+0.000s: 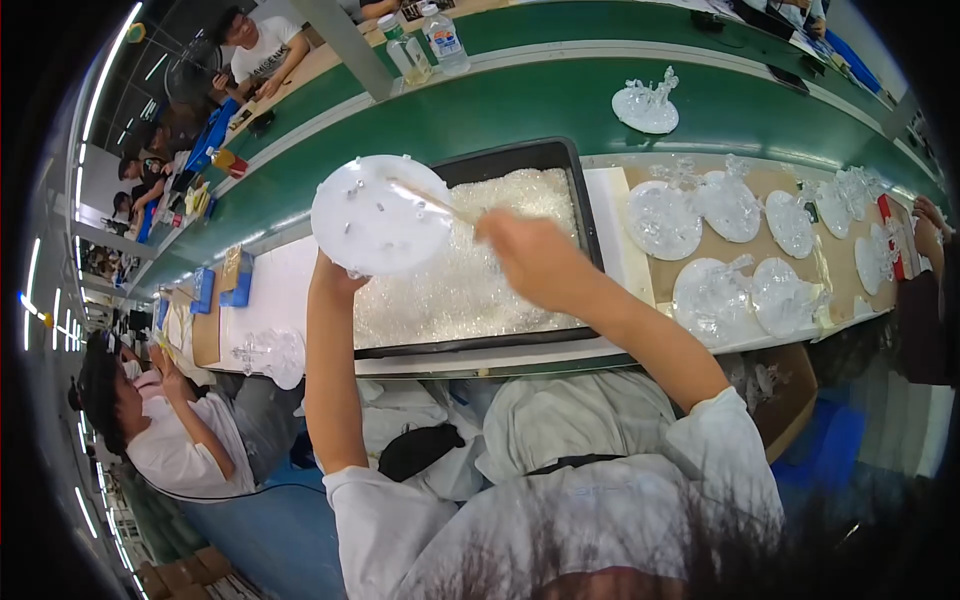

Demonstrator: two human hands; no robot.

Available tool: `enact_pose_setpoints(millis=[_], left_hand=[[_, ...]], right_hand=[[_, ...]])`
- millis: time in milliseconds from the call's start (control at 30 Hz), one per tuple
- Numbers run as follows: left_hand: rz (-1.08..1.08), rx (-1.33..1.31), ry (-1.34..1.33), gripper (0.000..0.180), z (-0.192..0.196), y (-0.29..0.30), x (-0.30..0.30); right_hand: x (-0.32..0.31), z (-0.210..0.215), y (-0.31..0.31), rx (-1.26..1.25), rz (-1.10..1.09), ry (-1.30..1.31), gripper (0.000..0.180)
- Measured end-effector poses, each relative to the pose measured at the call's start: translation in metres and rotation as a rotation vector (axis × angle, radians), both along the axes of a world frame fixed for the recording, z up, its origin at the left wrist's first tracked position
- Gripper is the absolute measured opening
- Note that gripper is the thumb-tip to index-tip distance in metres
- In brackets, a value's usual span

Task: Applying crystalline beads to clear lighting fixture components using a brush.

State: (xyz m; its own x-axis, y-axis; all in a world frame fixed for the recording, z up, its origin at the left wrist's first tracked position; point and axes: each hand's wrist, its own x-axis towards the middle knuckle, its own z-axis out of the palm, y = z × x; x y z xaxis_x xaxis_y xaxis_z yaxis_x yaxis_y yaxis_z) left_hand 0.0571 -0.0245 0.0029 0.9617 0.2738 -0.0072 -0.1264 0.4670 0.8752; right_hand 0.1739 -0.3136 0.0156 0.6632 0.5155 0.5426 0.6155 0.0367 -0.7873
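Right, your left hand (pixel 335 275) pinches the round white plastic disc (pixel 382 213) by its 7 o'clock rim above the black tray of clear beads (pixel 480 262), right hand (pixel 530 255) pinching a thin stick (pixel 430 202) onto it; probably light, stiff, brittle, so grip the edge.

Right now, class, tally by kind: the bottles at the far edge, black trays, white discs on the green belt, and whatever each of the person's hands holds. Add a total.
Clear bottles: 2
Black tray: 1
Belt disc, on the green belt: 1
Held disc, in the left hand: 1
Thin rod, in the right hand: 1
Total: 6
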Motion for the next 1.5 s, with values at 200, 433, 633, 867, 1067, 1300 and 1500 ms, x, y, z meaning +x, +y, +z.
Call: enact_pose_setpoints(millis=[200, 433, 633, 867, 1067, 1300, 1500], left_hand=[[0.068, 0.004, -0.065, 0.048, 0.001, -0.017, -0.003], [0.128, -0.051, 0.066, 0.044, -0.013, 0.009, -0.011], [0.374, 0.667, 0.150, 0.028, 0.030, -0.069, -0.029], [0.786, 0.814, 0.008, 0.024, 0.015, -0.140, -0.031], [1.004, 1.320, 0.010, 0.027, -0.011, -0.132, -0.037], [1.074, 1.901, -0.173, 0.036, -0.004, -0.129, -0.043], [1.209, 1.965, -0.245, 0.035, -0.011, -0.130, -0.039]], right_hand=[[-0.001, -0.003, 0.007, -0.125, 0.182, -0.127, 0.008], [-0.006, -0.006, -0.010, -0.053, 0.184, -0.052, 0.021], [-0.001, -0.011, -0.024, -0.043, 0.047, 0.056, 0.020], [-0.009, 0.000, -0.026, -0.072, 0.133, 0.275, 0.016], [-0.004, 0.005, -0.024, 0.270, 0.089, 0.632, 0.020], [-0.002, 0.007, -0.022, 0.291, 0.129, 0.625, 0.018], [-0.008, 0.002, -0.016, 0.103, 0.211, 0.455, 0.016]])
